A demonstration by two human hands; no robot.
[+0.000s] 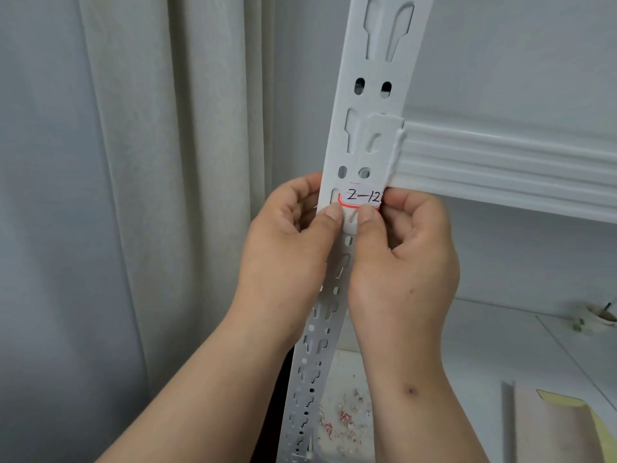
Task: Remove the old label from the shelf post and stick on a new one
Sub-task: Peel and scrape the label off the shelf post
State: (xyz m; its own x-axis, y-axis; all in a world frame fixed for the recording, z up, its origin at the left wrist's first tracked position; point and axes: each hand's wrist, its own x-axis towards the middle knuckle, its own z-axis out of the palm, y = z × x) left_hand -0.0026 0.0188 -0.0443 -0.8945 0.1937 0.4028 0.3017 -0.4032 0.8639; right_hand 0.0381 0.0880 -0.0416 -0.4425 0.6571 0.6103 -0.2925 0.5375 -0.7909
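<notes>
A white slotted metal shelf post [370, 95] runs up the middle of the view. A small white label [362, 198] with a red border and the handwritten "2-12" lies on the post just below the shelf beam. My left hand [290, 242] wraps the post's left edge, with its thumb on the label's lower left corner. My right hand [404, 262] holds the label's right edge between thumb and fingers, with its thumb tip at the lower edge. Whether the label is fully stuck down is unclear.
A white ribbed shelf beam [507, 165] joins the post on the right. Pale curtains [133, 162] hang at the left. On the lower shelf [484, 342] lie torn label scraps [344, 419], yellowish backing paper [567, 422] and a small bowl [601, 317].
</notes>
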